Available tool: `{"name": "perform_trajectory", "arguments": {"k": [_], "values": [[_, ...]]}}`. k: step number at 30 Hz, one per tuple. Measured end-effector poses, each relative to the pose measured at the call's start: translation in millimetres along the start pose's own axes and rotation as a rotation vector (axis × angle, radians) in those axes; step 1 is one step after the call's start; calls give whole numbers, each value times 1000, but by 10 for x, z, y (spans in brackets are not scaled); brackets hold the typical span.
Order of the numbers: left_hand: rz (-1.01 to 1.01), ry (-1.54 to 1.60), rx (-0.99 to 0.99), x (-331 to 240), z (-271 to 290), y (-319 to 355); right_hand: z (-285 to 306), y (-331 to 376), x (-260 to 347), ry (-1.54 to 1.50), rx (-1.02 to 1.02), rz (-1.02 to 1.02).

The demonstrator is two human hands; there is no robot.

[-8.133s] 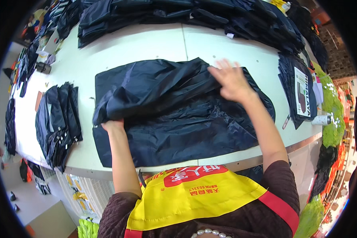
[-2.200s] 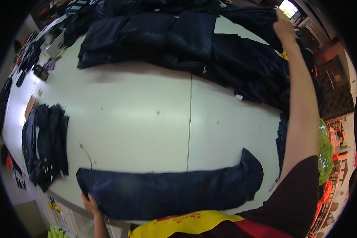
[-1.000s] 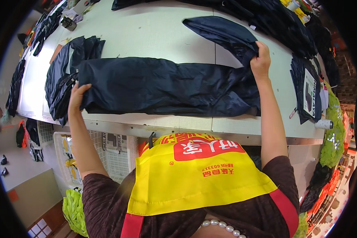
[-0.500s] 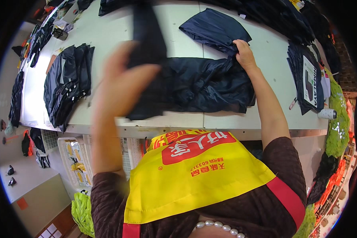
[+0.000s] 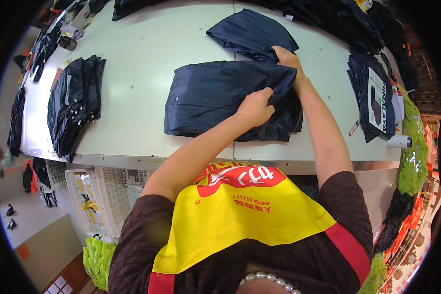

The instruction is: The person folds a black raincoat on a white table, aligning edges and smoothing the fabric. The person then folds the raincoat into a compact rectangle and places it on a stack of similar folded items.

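A dark navy garment (image 5: 206,95) of thin, slightly shiny cloth lies folded in a rough rectangle on the white table (image 5: 132,117). From its upper right a flared, gathered part (image 5: 250,32) spreads toward the far side; whether it belongs to the same garment I cannot tell. My left hand (image 5: 256,108) is closed on the folded layer near its right side, fingers pinching the cloth. Farther right, my right hand (image 5: 287,59) grips the cloth where the flared part meets the folded part; its fingertips are partly hidden.
A stack of dark folded garments (image 5: 76,105) lies at the left. Another dark stack (image 5: 367,93) with a printed white sheet is at the right, beside a white thread spool (image 5: 400,141). More dark cloth (image 5: 333,22) lines the far edge. White plastic baskets (image 5: 113,196) stand below the table.
My left hand has swung a dark panel over to the right, folding it onto the garment, and now pinches the cloth near the right side. My right hand keeps its grip.
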State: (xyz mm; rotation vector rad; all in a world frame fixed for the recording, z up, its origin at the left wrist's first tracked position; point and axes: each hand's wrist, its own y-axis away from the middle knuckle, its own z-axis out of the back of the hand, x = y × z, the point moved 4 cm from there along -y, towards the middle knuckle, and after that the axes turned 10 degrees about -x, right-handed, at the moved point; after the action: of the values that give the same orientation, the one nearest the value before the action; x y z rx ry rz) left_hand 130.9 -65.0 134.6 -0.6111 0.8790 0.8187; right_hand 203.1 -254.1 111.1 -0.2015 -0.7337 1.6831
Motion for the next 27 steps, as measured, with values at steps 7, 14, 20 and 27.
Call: {"name": "perform_trajectory", "arguments": {"k": [7,14,20,27], "values": [[20,255,-382,-320,1562,197,331,-555,-13,-7,-148,-75],[314,494,-611,55,3938,947,204,-428,-109,62,133,298],[818,-236,-695,1517,4936,1792,104,-468,680,632,535,-62],[939,257,-615,2406,4805,2210,-710,-816,3447,-333,466,419]]}}
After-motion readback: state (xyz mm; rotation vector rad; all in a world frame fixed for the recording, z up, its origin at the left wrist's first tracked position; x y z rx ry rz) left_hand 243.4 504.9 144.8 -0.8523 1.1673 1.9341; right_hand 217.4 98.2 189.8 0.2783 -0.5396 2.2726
